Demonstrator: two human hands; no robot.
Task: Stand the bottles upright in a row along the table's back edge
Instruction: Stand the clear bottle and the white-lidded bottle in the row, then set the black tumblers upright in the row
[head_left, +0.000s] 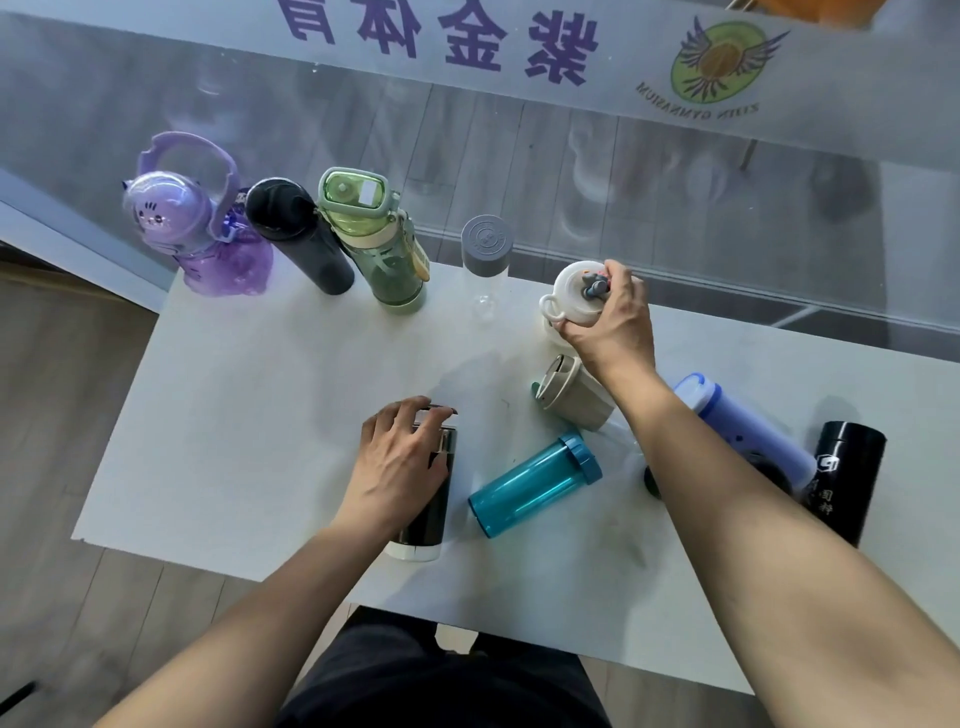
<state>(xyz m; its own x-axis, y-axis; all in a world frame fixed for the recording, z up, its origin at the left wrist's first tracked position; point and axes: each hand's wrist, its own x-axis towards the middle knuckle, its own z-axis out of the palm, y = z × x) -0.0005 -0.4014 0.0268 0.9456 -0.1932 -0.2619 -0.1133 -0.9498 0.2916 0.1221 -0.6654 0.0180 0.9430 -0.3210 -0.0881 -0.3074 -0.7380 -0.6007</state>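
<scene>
Upright along the white table's (249, 415) back edge stand a purple cartoon bottle (192, 234), a black flask (298, 236), a green bottle (374, 239) and a clear bottle with a grey cap (487, 249). My right hand (610, 317) grips a white bottle (569, 293) by its lid, upright beside the clear one. My left hand (402, 457) lies over a dark flask with a white base (431, 519) that rests on its side. A beige cup (574, 395), a teal bottle (535, 480), a blue bottle (748, 426) and a black flask (844, 478) lie flat.
A glass barrier (571, 156) with a banner rises right behind the table's back edge. Wooden floor (62, 415) shows to the left. My dark-clothed lap (441, 675) is at the table's near edge.
</scene>
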